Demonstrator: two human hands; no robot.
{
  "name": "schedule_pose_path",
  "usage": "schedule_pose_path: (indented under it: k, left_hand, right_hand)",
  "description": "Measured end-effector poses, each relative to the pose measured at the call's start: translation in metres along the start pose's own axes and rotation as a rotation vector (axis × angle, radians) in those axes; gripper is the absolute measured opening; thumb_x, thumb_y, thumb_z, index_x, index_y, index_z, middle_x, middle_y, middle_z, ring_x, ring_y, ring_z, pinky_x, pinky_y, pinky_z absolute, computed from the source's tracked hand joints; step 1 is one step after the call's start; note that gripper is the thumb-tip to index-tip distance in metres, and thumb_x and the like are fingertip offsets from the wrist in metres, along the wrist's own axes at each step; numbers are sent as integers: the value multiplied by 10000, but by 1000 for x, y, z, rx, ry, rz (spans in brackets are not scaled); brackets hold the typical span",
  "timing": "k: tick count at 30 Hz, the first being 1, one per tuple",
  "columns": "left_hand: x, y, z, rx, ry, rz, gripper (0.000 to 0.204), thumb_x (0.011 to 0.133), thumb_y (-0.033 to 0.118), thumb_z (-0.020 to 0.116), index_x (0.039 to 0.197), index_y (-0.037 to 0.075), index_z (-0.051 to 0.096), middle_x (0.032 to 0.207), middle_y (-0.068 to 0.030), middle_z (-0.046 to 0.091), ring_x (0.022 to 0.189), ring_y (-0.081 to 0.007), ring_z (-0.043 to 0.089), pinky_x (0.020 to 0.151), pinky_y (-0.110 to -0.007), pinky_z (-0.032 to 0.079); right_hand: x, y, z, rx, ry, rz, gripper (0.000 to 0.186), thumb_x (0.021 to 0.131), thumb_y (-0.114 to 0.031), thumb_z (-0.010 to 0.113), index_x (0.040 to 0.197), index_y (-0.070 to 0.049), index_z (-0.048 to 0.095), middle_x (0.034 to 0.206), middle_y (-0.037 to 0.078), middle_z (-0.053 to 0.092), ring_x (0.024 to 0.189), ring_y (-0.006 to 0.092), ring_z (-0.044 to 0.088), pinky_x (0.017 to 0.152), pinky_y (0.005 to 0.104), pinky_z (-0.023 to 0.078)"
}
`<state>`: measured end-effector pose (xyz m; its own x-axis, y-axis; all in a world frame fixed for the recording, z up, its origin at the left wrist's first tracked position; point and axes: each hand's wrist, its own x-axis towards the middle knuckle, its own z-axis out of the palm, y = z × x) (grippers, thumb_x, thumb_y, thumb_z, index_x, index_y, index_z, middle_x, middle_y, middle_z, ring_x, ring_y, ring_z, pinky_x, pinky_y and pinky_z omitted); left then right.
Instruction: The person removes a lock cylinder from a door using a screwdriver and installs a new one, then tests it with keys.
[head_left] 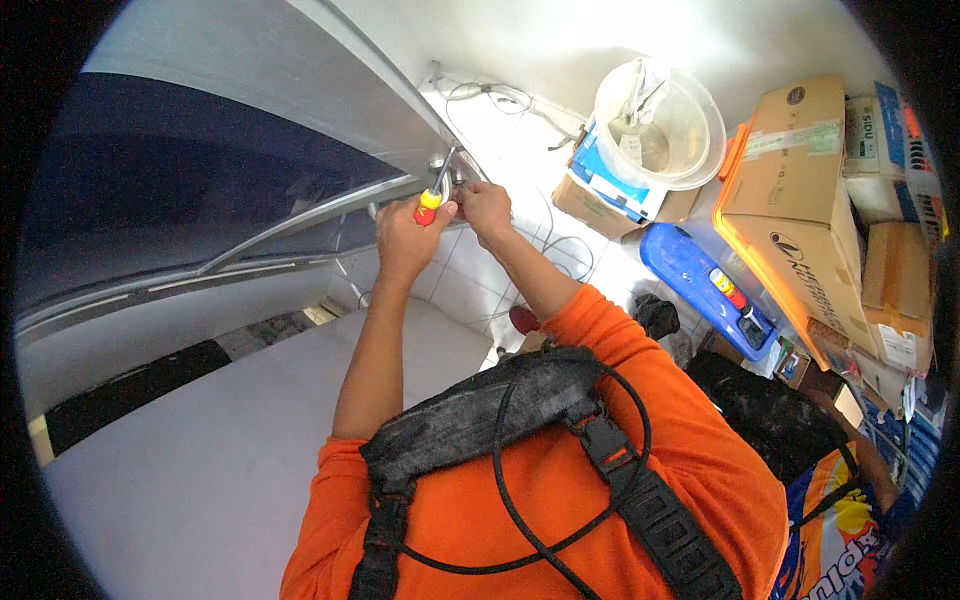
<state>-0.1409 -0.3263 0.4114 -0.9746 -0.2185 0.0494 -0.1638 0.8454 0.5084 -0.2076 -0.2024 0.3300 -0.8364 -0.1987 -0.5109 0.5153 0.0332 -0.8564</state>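
Note:
My left hand point(405, 240) is closed around a screwdriver point(428, 207) with a red and yellow handle. Its metal shaft points up toward the corner of a grey metal frame point(300, 212). Just to the right, my right hand point(487, 212) has its fingers pinched at small metal fittings by that corner. What those fingers grip is too small and too covered to make out. A dark blue panel point(200, 150) fills the frame to the left of my hands.
A pale flat surface point(240, 430) lies at lower left. Loose cables point(570, 245) run over the tiled floor. To the right are a clear bucket point(700, 150), a blue tray point(690, 270) holding a red and yellow item, and cardboard boxes point(790, 230). Another person's arm point(868, 455) shows at far right.

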Motion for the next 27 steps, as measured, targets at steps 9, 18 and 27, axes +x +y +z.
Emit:
schedule_pose_path:
  k: [9,18,27]
  left_hand:
    - [-40,7,-13,98,65,139,379,837,373,778,1043,59,726,974,-166,691,1042,-347,627,982,-463,423]
    - [-155,70,44,-298,-178,68,302,850,256,765,1113,121,703,871,-141,717,779,-358,696,671,-422,525]
    - [-147,118,129,-218,-753,251,440,900,417,697,1237,137,661,947,-196,719,915,-389,697,851,-531,501]
  right_hand:
    - [-6,57,-123,-599,-117,-305,413,924,-366,624,1158,-40,719,1105,188,720,1036,353,671,922,403,511]
    - [-157,140,-266,-210,-147,247,493,942,-286,639,1357,-26,589,1207,79,670,1049,188,628,892,337,509]
    - [-198,44,-237,332,-343,163,419,1022,-297,554,1341,-29,590,1148,94,666,1046,146,626,934,288,506]
